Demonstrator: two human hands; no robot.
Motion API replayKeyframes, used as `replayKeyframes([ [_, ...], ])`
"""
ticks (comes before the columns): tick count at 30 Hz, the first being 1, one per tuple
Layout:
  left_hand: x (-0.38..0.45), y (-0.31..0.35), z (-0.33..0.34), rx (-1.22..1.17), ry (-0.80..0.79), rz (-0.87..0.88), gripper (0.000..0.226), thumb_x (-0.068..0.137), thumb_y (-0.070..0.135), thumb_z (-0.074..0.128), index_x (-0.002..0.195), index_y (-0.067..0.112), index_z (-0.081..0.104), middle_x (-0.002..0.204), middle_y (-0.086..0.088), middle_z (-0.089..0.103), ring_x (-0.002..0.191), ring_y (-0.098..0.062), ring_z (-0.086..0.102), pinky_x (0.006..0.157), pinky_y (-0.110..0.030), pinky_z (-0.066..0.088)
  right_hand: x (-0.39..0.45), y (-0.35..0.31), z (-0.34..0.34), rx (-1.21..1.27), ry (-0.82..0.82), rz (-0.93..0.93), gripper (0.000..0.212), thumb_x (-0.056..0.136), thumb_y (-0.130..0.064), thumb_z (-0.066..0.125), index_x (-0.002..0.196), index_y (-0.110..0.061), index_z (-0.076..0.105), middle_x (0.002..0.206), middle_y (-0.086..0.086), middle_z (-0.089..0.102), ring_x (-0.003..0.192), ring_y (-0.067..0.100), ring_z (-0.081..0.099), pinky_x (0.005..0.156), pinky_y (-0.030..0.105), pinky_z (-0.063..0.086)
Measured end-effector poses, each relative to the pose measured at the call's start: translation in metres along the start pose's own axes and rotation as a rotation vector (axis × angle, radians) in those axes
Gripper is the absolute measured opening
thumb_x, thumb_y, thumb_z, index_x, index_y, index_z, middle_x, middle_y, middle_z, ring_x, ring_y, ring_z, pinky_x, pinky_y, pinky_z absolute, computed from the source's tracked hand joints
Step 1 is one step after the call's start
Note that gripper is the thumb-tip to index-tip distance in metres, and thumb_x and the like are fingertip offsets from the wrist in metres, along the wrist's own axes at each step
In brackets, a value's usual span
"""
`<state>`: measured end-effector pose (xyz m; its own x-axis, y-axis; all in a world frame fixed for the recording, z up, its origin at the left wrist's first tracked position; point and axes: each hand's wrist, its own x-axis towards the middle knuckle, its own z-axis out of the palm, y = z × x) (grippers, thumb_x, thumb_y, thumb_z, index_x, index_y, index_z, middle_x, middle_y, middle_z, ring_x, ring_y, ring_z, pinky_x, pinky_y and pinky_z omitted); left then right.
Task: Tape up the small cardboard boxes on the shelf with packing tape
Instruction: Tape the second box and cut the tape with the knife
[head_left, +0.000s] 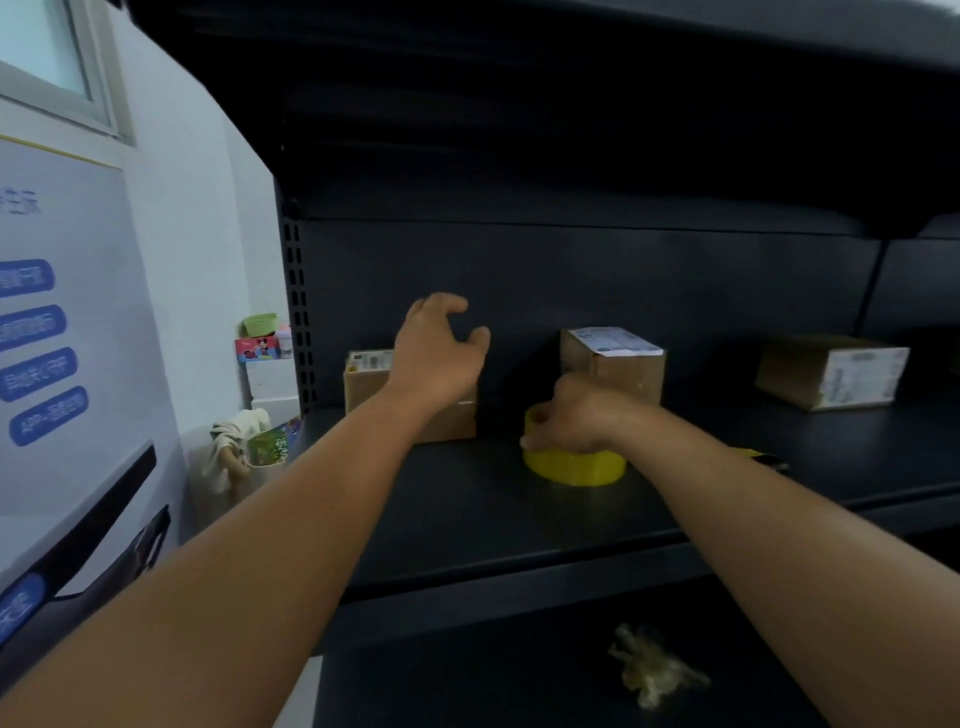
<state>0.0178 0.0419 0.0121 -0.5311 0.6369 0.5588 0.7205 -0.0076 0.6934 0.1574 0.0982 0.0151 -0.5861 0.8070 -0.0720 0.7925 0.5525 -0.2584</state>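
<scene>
The wall panel (62, 332) has a blue button reading "APP-" (remaining characters too blurred); box labels are illegible.

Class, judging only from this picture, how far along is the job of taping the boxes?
Done: no fresh tape shows on any box. In hand: the right hand grips the yellow tape roll; the left hand hovers open over the left box. Left: the middle box and right box.
</scene>
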Motion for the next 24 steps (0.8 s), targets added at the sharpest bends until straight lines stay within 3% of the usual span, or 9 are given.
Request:
replayKeyframes([
  [5,-0.005,0.018,0.027,-0.066,-0.194,0.013,0.033,0.093,0.026,0.057,0.125,0.019,0.055,0.129,0.002,0.054,0.113,-0.007,0.049,0.085,-0.02,0.038,0.003,0.012,0.004,-0.027,0.081,-0.032,0.024,0.088,-0.038,0.06,0.091,-0.016,0.053,0.077,-0.001,0.051,0.081,0.017,0.054,0.064,0.028,0.042],
  [7,-0.009,0.024,0.037,-0.081,-0.237,0.003,0.029,0.092,0.025,0.058,0.122,0.02,0.057,0.123,0.003,0.057,0.109,-0.007,0.051,0.085,-0.021,0.041,0.002,0.02,0.001,-0.058,0.083,-0.03,0.024,0.087,-0.037,0.06,0.081,-0.017,0.048,0.076,0.0,0.052,0.074,0.016,0.053,0.058,0.027,0.041],
  [12,-0.01,0.04,0.059,-0.058,-0.305,0.001,0.027,0.094,0.024,0.055,0.12,0.02,0.059,0.124,0.0,0.06,0.115,-0.013,0.055,0.094,-0.026,0.045,-0.005,0.053,-0.015,-0.147,0.078,-0.005,0.025,0.085,-0.038,0.062,0.08,-0.016,0.052,0.073,0.001,0.051,0.066,0.015,0.05,0.051,0.024,0.038],
  [15,-0.007,0.05,0.077,0.018,-0.357,0.064,0.034,0.097,0.022,0.049,0.131,0.022,0.051,0.137,0.002,0.047,0.125,-0.014,0.046,0.098,-0.024,0.039,-0.008,0.078,-0.026,-0.186,0.049,0.002,0.027,0.083,-0.04,0.064,0.077,-0.016,0.053,0.073,0.001,0.053,0.063,0.015,0.051,0.05,0.025,0.04],
  [19,0.001,0.071,0.116,0.204,-0.446,0.214,0.046,0.1,0.015,0.041,0.145,0.021,0.034,0.156,0.003,0.023,0.143,-0.013,0.02,0.11,-0.021,0.017,-0.007,0.118,-0.038,-0.162,0.027,-0.018,0.028,0.082,-0.038,0.066,0.077,-0.014,0.051,0.073,0.002,0.053,0.062,0.015,0.051,0.049,0.025,0.039],
  [24,0.014,0.111,0.169,0.253,-0.492,0.211,0.046,0.103,0.023,0.034,0.149,0.021,0.028,0.158,0.001,0.022,0.145,-0.013,0.017,0.113,-0.024,0.013,0.003,0.161,-0.05,-0.156,-0.022,-0.097,0.026,0.082,-0.037,0.065,0.082,-0.012,0.059,0.071,0.004,0.051,0.063,0.019,0.05,0.05,0.025,0.037],
])
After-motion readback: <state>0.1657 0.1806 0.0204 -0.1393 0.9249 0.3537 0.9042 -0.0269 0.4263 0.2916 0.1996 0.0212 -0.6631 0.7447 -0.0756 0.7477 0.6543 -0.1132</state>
